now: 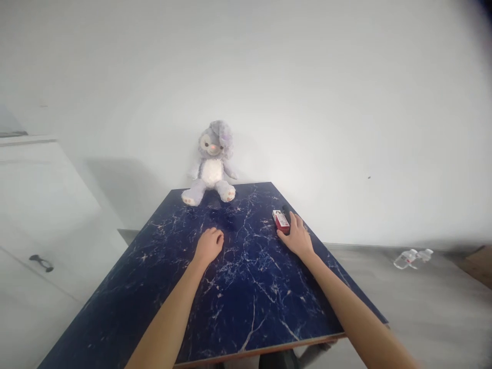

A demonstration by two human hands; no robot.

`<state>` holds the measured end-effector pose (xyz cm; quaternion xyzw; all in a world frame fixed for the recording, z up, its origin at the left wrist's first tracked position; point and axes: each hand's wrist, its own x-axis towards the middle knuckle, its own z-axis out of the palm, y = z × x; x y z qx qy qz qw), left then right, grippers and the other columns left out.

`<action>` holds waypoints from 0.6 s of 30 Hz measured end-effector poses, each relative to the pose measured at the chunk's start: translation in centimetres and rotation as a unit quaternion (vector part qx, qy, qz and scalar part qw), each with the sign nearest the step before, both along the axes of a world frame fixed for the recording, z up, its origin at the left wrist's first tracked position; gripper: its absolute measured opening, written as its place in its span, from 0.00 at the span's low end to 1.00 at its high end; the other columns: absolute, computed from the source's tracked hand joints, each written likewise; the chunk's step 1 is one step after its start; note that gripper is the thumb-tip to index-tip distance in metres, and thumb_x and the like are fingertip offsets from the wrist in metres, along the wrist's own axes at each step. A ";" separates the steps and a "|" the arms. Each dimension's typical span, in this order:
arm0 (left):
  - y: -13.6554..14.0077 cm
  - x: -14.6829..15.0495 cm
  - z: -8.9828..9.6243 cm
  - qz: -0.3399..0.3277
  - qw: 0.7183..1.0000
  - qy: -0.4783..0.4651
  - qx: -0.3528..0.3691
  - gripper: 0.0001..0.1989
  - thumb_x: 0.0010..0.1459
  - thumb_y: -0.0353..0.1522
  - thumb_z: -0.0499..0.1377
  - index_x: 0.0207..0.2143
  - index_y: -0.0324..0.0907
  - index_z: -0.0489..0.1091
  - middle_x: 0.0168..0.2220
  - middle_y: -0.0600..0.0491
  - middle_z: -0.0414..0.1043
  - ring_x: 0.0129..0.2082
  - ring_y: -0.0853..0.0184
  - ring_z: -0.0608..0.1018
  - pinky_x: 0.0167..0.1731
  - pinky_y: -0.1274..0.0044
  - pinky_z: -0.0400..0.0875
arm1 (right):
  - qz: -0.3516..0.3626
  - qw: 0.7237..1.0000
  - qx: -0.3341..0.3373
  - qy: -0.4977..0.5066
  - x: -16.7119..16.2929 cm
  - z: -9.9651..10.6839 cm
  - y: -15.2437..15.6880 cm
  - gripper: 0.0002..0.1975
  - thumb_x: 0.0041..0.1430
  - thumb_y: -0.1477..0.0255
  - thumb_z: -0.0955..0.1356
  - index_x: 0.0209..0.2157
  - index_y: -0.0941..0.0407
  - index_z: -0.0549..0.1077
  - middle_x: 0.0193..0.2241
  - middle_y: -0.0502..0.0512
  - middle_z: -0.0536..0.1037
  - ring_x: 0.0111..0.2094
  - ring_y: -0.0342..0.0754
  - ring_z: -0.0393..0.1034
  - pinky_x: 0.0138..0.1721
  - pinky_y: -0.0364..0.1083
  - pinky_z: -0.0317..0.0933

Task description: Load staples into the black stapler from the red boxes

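Observation:
My right hand (299, 237) is at a small red-and-white box (281, 221), which looks like a cigarette pack, near the right edge of the blue table. The thumb lies at the pack's near end and the fingers reach along its right side, so the hand is closed around it. Partly hidden behind those fingers is a small black object (286, 210) whose kind I cannot make out. Left of the middle, my left hand (209, 245) rests on the tabletop with its fingers curled in, and nothing shows in it.
A pale grey-lilac plush toy (212, 171) with a white belly sits at the table's far edge, against the white wall. The table (246, 287) has a dark blue marbled top. A white cabinet (46, 215) stands at left. Clear plastic bottles (406, 259) lie on the floor at right.

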<state>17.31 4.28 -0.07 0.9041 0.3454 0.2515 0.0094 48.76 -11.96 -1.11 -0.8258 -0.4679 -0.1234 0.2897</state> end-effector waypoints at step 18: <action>-0.2 -0.3 -0.7 -0.040 0.999 -0.017 -0.004 0.12 0.65 0.33 0.53 0.39 0.46 0.77 0.45 0.50 0.74 0.44 0.60 0.74 0.48 0.68 0.68 | 0.026 1.000 0.010 -0.008 0.2 -0.6 0.5 0.33 0.56 0.65 0.67 0.63 0.55 0.58 0.59 0.67 0.62 0.51 0.60 0.69 0.52 0.54 0.62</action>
